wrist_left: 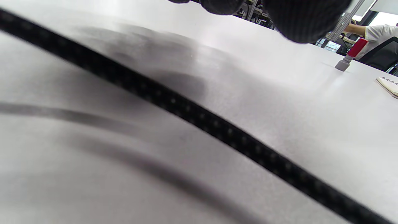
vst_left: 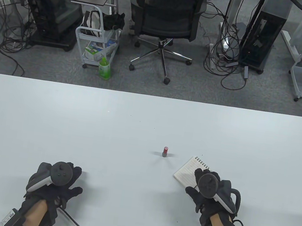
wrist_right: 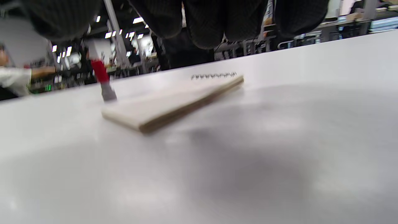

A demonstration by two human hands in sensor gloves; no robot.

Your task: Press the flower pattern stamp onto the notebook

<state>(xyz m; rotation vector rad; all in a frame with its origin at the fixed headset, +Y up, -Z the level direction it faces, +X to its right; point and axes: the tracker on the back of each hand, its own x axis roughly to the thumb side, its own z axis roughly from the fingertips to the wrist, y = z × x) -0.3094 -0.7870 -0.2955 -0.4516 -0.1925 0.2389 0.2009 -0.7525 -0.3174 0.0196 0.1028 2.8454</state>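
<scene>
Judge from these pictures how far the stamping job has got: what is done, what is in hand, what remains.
Done: nothing; the stamp stands upright on the table, untouched, beside the notebook. In hand: the right hand hovers at the notebook's near edge, holding nothing; the left hand is empty, well to the left. Left: picking up the stamp and pressing it onto the page.

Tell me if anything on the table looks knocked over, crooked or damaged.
Nothing is knocked over or damaged. The stamp stands upright, apart from the notebook. The notebook lies flat but turned at an angle to the table edge.
</scene>
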